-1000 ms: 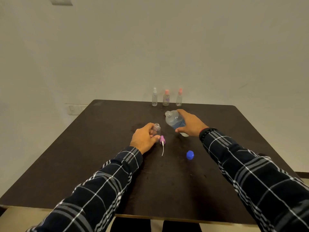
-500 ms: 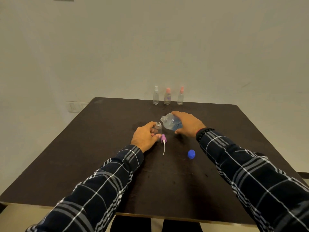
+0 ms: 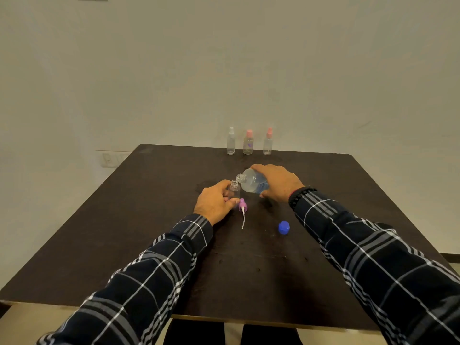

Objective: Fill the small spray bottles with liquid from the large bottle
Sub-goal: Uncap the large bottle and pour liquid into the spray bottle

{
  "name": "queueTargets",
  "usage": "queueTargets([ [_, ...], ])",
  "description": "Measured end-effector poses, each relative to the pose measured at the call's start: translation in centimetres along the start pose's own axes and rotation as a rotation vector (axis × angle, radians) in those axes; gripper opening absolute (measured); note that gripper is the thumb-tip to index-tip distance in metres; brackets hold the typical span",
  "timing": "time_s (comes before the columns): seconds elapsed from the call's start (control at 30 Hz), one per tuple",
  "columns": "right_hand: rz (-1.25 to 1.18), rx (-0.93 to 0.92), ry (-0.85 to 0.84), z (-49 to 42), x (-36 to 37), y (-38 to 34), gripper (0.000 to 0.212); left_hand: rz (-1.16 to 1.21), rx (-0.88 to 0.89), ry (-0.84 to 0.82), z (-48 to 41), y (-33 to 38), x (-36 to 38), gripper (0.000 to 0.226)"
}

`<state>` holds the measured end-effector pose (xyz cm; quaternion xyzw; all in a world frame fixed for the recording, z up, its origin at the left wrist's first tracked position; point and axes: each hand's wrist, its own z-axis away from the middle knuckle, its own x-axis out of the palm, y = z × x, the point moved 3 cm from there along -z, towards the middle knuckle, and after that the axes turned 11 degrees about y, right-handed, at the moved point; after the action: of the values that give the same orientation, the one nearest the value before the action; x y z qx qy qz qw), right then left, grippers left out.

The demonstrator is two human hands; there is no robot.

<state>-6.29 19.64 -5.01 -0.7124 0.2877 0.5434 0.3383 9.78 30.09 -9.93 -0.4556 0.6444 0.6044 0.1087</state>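
Your left hand [image 3: 215,202] gripped the small bottle [image 3: 234,189] upright; your right hand [image 3: 278,183] clasped the large bottle [image 3: 252,181] (cap off), tipped with its mouth just over the small bottle's rim, the blue cap [image 3: 284,227] lying to the right.

The big bottle [image 3: 252,181] is clear with some bluish liquid inside. It has no cap. The right hand [image 3: 278,181] holds it tipped, mouth just over the small bottle [image 3: 234,189]. That one stands open in the left hand [image 3: 215,201]. Its purple spray top [image 3: 242,204] lies just beside it, and the blue cap [image 3: 284,227] lies near. Three closed bottles [image 3: 248,142] stand in a row far behind.
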Motion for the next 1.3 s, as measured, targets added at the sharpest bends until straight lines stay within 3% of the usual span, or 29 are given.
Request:
queueTargets([
  [0.93,0.123,-0.039,0.039,-0.06,-0.65,-0.46,0.085,-0.106,0.013,-0.061,-0.64,0.65,0.09,0.049],
  [1.3,0.151,-0.055,0.062,-0.04,-0.80,-0.48,0.082,-0.041,0.019,-0.054,-0.70,0.23,0.09,0.045],
])
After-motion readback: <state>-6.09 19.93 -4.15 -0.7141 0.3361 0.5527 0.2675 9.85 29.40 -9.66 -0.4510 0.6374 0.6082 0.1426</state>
